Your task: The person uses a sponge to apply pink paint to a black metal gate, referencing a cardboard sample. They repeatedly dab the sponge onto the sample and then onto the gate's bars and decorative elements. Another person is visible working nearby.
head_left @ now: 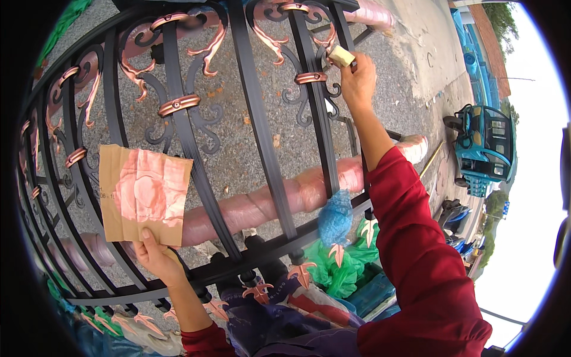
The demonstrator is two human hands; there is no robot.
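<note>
A black metal fence panel (259, 119) with copper-coloured collars, leaves and spear points lies across in front of me. My left hand (157, 262) pinches the lower edge of a brown cardboard piece (107, 208), which is smeared with shiny copper-pink paint. Between the fingers of my right hand (360, 83) is a small pale yellow sponge (341, 56). The sponge is beside a copper-coloured leaf scroll (325, 39) at the panel's far right; whether they touch I cannot tell. Several more scrolls (211, 53) run along the far side.
Pink plastic-wrapped rolls (256, 208) lie beneath the panel on grey gravelly ground. A blue plastic-wrapped bundle (335, 219) and green plastic sheeting (345, 268) are near its close edge, along with copper spear points (302, 272). A teal three-wheeled vehicle (485, 143) stands at the right.
</note>
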